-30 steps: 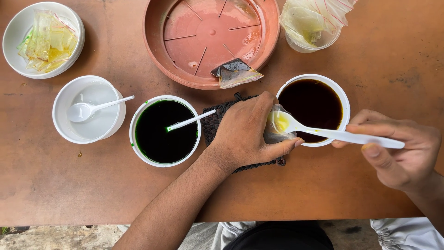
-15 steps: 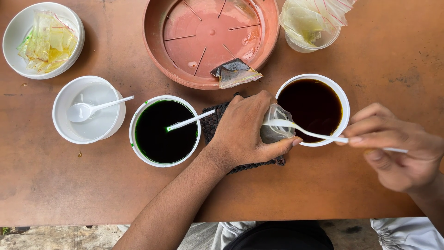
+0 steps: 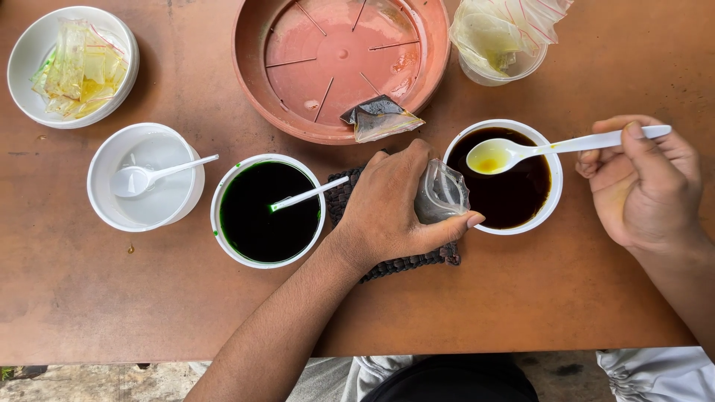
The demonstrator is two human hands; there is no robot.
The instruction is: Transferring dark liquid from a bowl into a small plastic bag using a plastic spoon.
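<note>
My left hand (image 3: 395,205) grips a small clear plastic bag (image 3: 441,195) upright over a dark woven mat (image 3: 406,260), right beside a white bowl of dark brown liquid (image 3: 514,179). My right hand (image 3: 644,186) holds a white plastic spoon (image 3: 551,147) level above that bowl; its scoop carries a little yellow liquid. The spoon's scoop hovers just right of the bag's mouth.
A white bowl of dark green liquid with a spoon (image 3: 268,211) sits left of my hand. Further left are a white bowl with a spoon (image 3: 145,177) and a bowl of filled small bags (image 3: 71,65). A terracotta saucer (image 3: 339,63) holds one dark bag; a cup of bags (image 3: 503,41) stands beside it.
The spoon was at the bag's mouth, then dipped low by the bowl's rim; now my right hand has lifted it over the bowl with yellow liquid in its scoop. My left hand stayed put.
</note>
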